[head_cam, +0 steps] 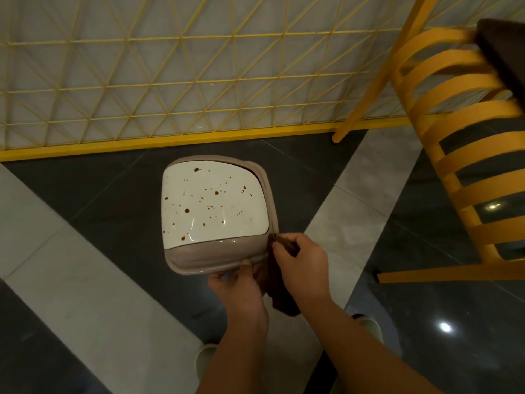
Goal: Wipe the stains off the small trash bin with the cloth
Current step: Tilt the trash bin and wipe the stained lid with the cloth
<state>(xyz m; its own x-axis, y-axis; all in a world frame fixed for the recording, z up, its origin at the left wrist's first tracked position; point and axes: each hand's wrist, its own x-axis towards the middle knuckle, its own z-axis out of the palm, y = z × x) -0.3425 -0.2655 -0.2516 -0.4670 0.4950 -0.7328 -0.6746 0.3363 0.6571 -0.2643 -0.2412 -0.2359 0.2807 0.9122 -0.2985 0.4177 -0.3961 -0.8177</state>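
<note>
The small trash bin sits on the floor in the middle of the view, close to a yellow wire fence. Its white lid has brown spots all over it — big dots and tiny ones. A grayish rim goes around the lid. The left hand is at the near edge of the bin, with its thumb on the rim and its fingers tucked under, so it looks like it holds the bin there. The right hand is at the near right corner of the bin, and its fingers are curled tight around a dark brown cloth. The top of the cloth touches the rim, and the rest hangs down between the two hands. A yellow chair with curved slats stands off to the right — well apart from the bin. The floor has dark shiny tiles and gray tiles, and two pale shoes peek out below the arms
</note>
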